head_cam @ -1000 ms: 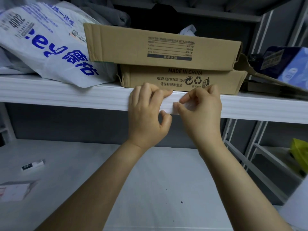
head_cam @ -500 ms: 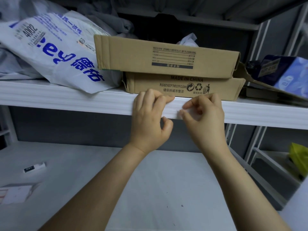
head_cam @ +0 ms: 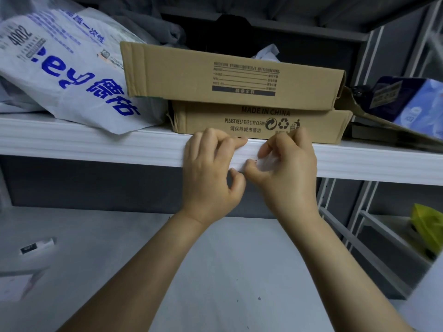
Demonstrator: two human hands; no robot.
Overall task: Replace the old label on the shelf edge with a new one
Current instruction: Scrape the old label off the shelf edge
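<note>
Pinching pale label (head_cam: 268,161) at mid shelf edge (head_cam: 96,149) with right hand (head_cam: 290,178), now shifted left, almost touching left hand (head_cam: 211,173). Gripping shelf edge with left hand, fingers over top, thumb beneath. Looks mid-peel; swap not done.

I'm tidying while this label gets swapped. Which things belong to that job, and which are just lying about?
Job: shelf edge; label, pinched by the right hand; left hand gripping the edge.
Lying about: upper cardboard box; lower cardboard box; courier bag; blue package; yellow item; small strip on the lower shelf, too blurred to identify.
</note>
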